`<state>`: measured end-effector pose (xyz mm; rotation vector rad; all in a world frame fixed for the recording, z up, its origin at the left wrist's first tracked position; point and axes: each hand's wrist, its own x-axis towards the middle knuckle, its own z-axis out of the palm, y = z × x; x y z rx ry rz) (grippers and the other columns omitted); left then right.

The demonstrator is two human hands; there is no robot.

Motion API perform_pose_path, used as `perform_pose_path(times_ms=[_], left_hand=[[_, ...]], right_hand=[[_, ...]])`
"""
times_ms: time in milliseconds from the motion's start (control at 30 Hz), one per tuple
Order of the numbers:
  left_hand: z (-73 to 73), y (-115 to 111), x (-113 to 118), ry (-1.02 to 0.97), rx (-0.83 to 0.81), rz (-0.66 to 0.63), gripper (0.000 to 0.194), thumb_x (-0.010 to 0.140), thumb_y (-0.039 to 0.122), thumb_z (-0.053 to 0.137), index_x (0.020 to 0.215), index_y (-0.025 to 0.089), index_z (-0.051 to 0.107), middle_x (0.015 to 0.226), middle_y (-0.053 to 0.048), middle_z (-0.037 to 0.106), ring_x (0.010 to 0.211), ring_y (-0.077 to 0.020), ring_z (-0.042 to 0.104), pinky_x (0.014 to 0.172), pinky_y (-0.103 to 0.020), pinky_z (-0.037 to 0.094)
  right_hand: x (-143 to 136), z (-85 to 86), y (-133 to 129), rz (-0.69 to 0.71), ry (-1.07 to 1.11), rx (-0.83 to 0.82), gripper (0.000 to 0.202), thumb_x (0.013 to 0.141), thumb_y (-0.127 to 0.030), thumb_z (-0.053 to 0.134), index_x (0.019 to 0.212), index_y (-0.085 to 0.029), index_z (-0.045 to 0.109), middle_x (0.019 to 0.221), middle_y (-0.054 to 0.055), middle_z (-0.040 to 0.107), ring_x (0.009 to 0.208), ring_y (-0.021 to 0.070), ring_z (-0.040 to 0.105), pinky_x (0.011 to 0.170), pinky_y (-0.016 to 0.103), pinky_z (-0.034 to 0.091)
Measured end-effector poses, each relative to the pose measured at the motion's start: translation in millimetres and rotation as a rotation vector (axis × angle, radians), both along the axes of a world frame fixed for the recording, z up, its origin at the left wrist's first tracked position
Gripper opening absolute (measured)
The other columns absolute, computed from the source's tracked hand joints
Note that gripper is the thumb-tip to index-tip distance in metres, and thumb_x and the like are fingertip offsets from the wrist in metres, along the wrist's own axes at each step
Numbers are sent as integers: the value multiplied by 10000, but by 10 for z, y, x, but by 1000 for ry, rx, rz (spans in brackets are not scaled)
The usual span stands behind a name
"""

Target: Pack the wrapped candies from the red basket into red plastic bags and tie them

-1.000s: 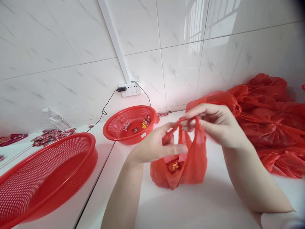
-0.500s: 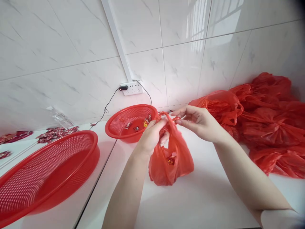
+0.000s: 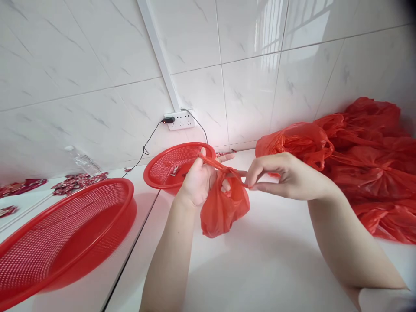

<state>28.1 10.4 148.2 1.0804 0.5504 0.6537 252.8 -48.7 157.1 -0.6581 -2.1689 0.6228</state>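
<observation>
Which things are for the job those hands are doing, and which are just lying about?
For the job:
red bag, looped on the left hand, pinched by the right hand
probably: pile of red bags, small red basket

Seemingly just there:
clear bottle
black plug

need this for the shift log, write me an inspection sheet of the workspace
Surface: white table with a dark seam
Job's things: red bag, between both hands
Clutter: near basket, far basket, bag pile, clear bottle, patterned packets
Hands: left hand spread, strap at its thumb; right hand pinches the bag with its fingers
Cables: black cord plugged into socket strip; grey cable drops behind far basket
Surroundings: tiled wall; co-workers, nothing seen
</observation>
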Motion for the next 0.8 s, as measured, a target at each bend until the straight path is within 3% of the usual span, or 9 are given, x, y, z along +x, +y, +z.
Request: perform_pose_path(times_ms=[133,233,300,367,467,600,700,800], left_hand=[[24,-26,-1,2,103,44,579,899,645,339,1058,155,603,593,-9,578,412,-84,431,448,-214,349],[15,-100,-27,225,400,-9,532,888,648,344,914,181,598,473,48,421,356,-69,281,399,-215,259],[14,-177,-25,458,709,68,433,868,603,448,863,194,591,524,34,453,428,-93,363,443,-228,315],[16,-242,4,634,1011,236,338,809,536,598,890,208,591,741,-13,580,614,-142,508,551,-261,414],[-6,-253,74,579,1251,333,398,714,458,738,999,221,591,1024,-64,599,868,-205,569,733,-325,484],[-87,-161,130,211,1138,184,362,742,387,744,1022,213,594,963,-65,587,903,-198,577,832,-355,495],[-125,-119,135,75,1006,47,318,788,404,701,1017,203,610,963,-72,580,924,-201,584,837,-363,498],[-117,-114,135,20,928,-16,307,832,452,641,992,190,632,949,-84,603,897,-206,601,810,-375,507]], right_hand=[[-1,15,32,19,-216,-34,118,850,-191,591,885,-225,699,873,-8,720,785,136,667,684,256,518],[13,38,53,0,-227,-82,131,858,-267,601,927,-222,703,910,-1,726,807,145,672,676,255,511],[21,44,63,-45,-210,-77,155,873,-300,586,939,-215,698,924,11,725,834,159,671,698,270,512],[21,33,75,-115,-201,-70,170,887,-325,565,920,-216,692,910,16,723,838,171,669,725,293,513],[-6,-12,112,-213,-139,-121,199,891,-385,557,920,-227,673,936,22,716,856,188,668,741,320,520],[-55,-90,212,-359,120,-187,354,870,-412,598,1183,-248,571,1194,59,651,1012,213,639,823,362,523],[-64,-128,295,-227,257,-308,475,856,-374,629,1297,-245,510,1231,86,631,1062,220,623,875,387,513],[-46,-140,345,-65,396,-446,342,838,-335,661,1151,-205,609,982,59,696,894,187,659,840,371,517]])
